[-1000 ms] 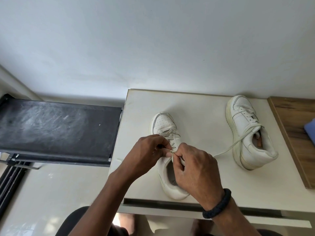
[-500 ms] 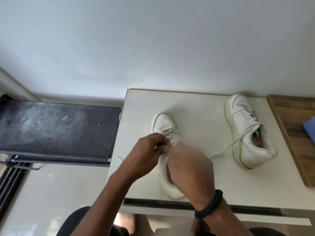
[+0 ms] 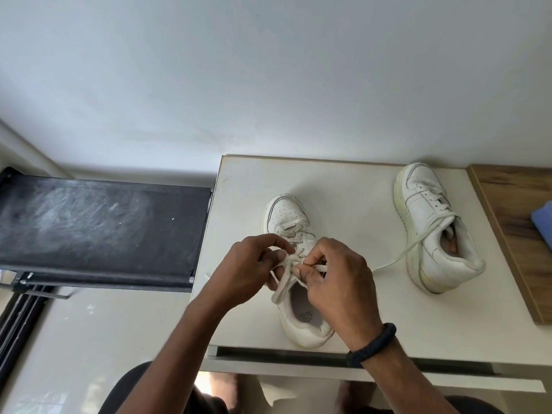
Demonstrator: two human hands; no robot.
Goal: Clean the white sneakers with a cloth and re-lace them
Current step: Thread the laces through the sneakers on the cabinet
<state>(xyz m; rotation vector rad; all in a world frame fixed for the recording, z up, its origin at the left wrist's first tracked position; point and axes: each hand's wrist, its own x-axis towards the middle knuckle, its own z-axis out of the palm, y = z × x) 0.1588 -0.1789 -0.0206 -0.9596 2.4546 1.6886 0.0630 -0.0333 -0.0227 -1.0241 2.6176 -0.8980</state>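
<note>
On the white table [image 3: 343, 186], left hand [image 3: 248, 268] and right hand [image 3: 337, 279] each pinch the near sneaker [image 3: 294, 264]'s lace [image 3: 283, 282] — tying under way, knot likely needs cinching next.

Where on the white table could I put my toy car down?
Bare patches: between the near shoe and the far shoe, though a loose lace crosses it; the table strip along the wall; the front right corner. It is crowded where both hands tie laces.

White sneakers [image 3: 291, 234] — cream table [image 3: 352, 186], black bracelet [image 3: 372, 345], blue cloth [image 3: 543, 222].
</note>
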